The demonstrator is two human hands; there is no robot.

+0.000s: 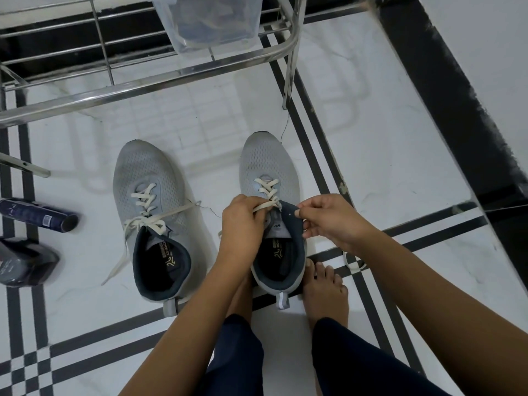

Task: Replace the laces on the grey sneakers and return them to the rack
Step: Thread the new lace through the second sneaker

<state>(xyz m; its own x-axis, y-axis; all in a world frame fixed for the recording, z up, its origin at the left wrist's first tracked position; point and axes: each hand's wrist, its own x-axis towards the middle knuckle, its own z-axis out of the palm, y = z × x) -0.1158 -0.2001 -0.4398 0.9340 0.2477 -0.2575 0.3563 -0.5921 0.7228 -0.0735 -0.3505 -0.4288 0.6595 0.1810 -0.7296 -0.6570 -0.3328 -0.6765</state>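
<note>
Two grey sneakers stand side by side on the tiled floor, toes pointing away from me. The left sneaker [148, 195] has a cream lace threaded through it, its loose ends trailing over the side. On the right sneaker [267, 164] a cream lace [267, 187] crosses the lower eyelets. My left hand [243, 221] grips the lace end at the tongue. My right hand [331, 221] pinches the dark collar edge beside an upper eyelet. A metal shoe rack [160, 78] stands just beyond the shoes.
A clear plastic box [208, 21] sits on the rack. At the left lie a dark cylindrical can [40, 215] and a dark shoe [25, 261]. My bare feet [325, 290] are behind the right sneaker. A loose lace piece [354, 262] lies at the right, near a black wall base.
</note>
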